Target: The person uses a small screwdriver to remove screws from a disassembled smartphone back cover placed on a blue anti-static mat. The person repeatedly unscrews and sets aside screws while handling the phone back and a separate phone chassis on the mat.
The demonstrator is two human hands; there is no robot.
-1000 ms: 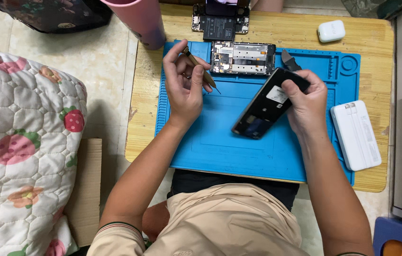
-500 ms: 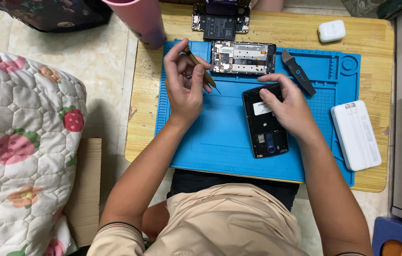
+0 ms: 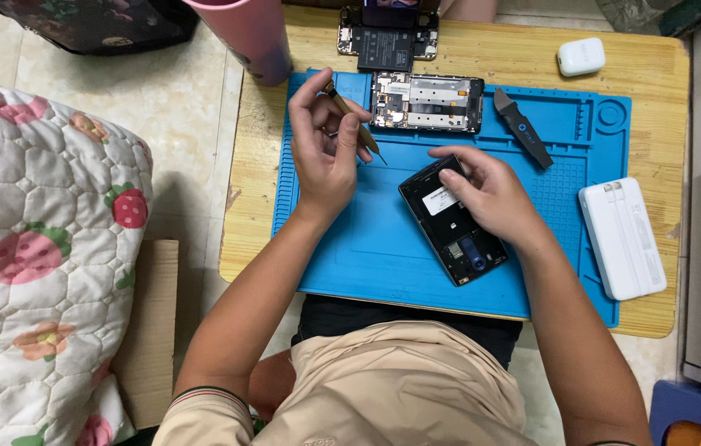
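Wood surface (image 3: 466,62) carries a blue repair mat (image 3: 367,248), and on the mat two phones lie opened. The silver-framed phone chassis (image 3: 426,102) at the mat's 12 o'clock edge has its board exposed; a further stripped phone part (image 3: 387,41) sits beyond it on the bare wood. The black phone (image 3: 452,219) near the mat's centre is already without its back cover, its battery label and camera showing, so opening looks done and inner work left. The right hand (image 3: 491,194) presses on that phone's 1 o'clock end, fingers curled over the edge. The left hand (image 3: 325,149), at 9 o'clock of the phone and apart from it, has its grip closed on a small screwdriver (image 3: 356,124). A black pry tool (image 3: 524,128) and a white power bank (image 3: 621,238) lie at 3 o'clock.
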